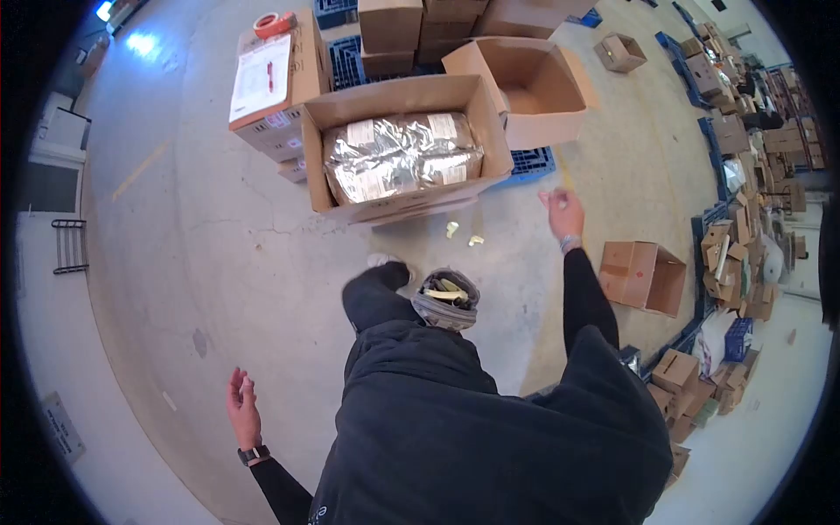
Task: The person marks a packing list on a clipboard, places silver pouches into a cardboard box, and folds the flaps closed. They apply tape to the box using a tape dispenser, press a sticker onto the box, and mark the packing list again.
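Observation:
My left hand (pixel 244 409) is held out low at the left over the floor, fingers apart and nothing in it. To the right of the large open carton (pixel 409 206), my right hand (pixel 564 217) is raised with loosely bent fingers; I see nothing in it, though its fingertips are small and blurred. Inside the carton lie several shiny clear-wrapped packs (pixel 398 156) with white labels. Neither hand touches the carton. A patterned waist pouch (pixel 446 302) hangs open at my front, with yellow-handled items inside that I cannot identify.
Two pale scraps (pixel 451 229) appear by the carton. Left of it, stacked boxes (pixel 280 131) carry a paper sheet (pixel 262 77), a red pen and orange tape rolls (pixel 273 24). An open box (pixel 534 87) stands behind right, another (pixel 643 276) lies on the floor. Pallets and cartons line the right.

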`<state>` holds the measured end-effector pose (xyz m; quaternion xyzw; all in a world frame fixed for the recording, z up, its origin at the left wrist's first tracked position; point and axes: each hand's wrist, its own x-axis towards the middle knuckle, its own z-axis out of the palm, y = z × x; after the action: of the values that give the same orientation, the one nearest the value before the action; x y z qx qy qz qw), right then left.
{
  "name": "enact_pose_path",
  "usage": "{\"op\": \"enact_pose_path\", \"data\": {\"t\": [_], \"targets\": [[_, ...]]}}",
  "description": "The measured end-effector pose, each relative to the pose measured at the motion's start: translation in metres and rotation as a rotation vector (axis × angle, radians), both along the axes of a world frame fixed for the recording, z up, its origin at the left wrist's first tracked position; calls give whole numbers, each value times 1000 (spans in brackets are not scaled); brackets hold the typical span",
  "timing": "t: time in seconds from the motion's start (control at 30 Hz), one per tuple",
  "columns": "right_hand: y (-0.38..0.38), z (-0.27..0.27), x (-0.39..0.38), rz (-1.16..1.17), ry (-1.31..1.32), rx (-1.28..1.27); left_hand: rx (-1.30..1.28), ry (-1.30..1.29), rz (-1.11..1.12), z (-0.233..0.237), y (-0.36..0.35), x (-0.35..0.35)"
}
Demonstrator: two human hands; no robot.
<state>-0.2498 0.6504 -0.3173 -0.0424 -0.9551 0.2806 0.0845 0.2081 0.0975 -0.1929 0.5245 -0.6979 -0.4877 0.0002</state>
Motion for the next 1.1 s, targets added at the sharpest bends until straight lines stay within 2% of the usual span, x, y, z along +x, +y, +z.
{"op": "enact_pose_path", "data": {"t": [0.03,0.1,0.13,0.17,0.2,0.27,0.33,0.4,0.47,0.53,0.63,0.73,0.83,0.87,0.93,1.0,1.1], "targets": [[-1,-17,15,29,-26,-17,-11,19,1,15,5,-20],[-9,-51,45,100,-294,39,60,371,-215,41,16,-52],[-16,-62,56,204,-440,61,50,384,-217,60,24,-73],[-23,-69,65,312,-586,85,112,622,-381,82,35,-96],[-32,-69,72,326,-577,80,170,853,-541,105,46,-116],[-53,-58,81,520,-821,75,367,1231,-754,149,72,-152],[-62,-42,91,522,-750,19,525,1572,-959,192,104,-193],[-60,-30,95,505,-678,-44,683,1674,-978,221,122,-207],[-46,-22,101,397,-590,-102,762,1741,-1085,228,127,-226],[-21,-24,109,283,-561,-55,858,1794,-1204,238,134,-243],[17,-37,129,79,-619,-26,1003,1774,-999,245,146,-262],[48,-64,147,-43,-702,18,982,1821,-1075,241,155,-297],[56,-86,149,-162,-873,-70,1164,1914,-959,253,160,-325],[53,-88,144,-196,-942,-118,1050,1576,-902,263,149,-318],[48,-100,124,-162,-914,-136,927,1242,-826,267,144,-328],[45,-109,110,-135,-892,-162,862,1311,-947,265,142,-353],[23,-91,69,-164,-699,-247,799,1375,-1112,261,135,-391]]}}
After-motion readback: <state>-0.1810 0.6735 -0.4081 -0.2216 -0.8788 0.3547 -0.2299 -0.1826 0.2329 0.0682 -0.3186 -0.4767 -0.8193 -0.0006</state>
